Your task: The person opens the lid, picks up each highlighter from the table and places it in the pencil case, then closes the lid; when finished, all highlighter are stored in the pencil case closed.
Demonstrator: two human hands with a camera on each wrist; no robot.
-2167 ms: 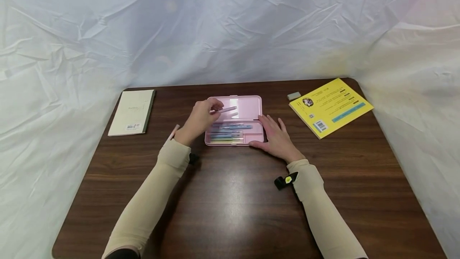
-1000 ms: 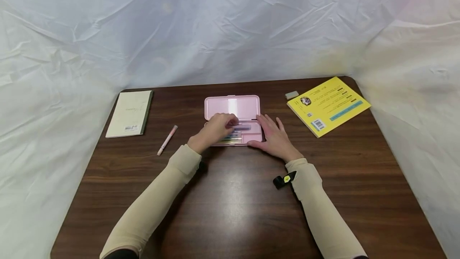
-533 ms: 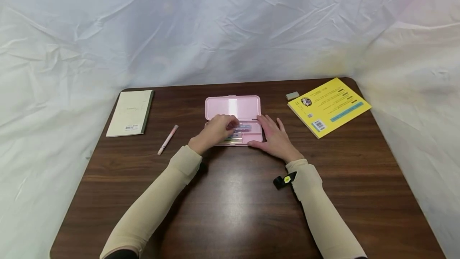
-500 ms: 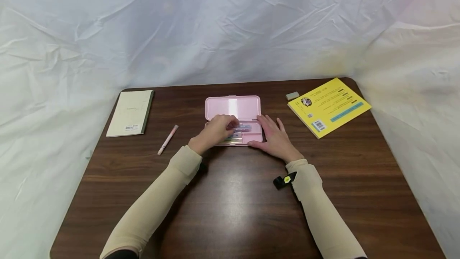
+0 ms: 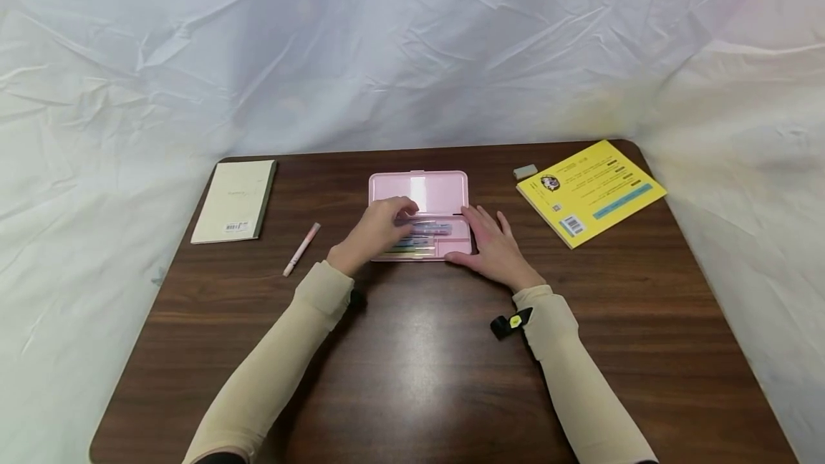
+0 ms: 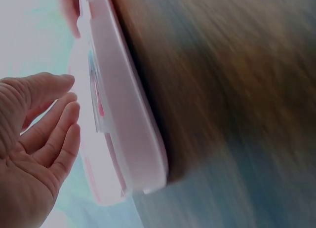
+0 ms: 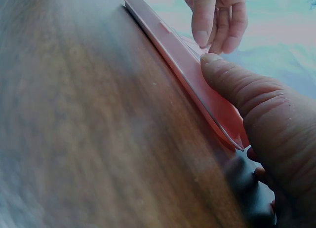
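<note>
A pink pencil case (image 5: 454, 249) lies with its lid (image 5: 445, 192) raised, several pens (image 5: 433, 228) lying in its tray. My left hand (image 5: 374, 228) hovers over the left part of the case, its fingers loosely bent. Nothing shows between its thumb and fingertips in the left wrist view, where the hand (image 6: 39, 134) is beside the case wall (image 6: 123, 104). My right hand (image 5: 498, 249) rests against the right end of the case, fingers spread and fairly straight. Its thumb (image 7: 237, 85) lies on the near rim in the right wrist view.
A pink and white marker (image 5: 301, 250) lies on the brown table (image 5: 412, 364) left of the case. A pale notebook (image 5: 233, 199) is at the far left. At the right are a yellow book (image 5: 593, 192) and a grey eraser (image 5: 525, 172). White cloth (image 5: 412, 56) hangs behind.
My left hand held a pale purple pen over the lid, lowered it into the tray and let go. It has since drawn up and slightly left. The right hand has stayed put.
</note>
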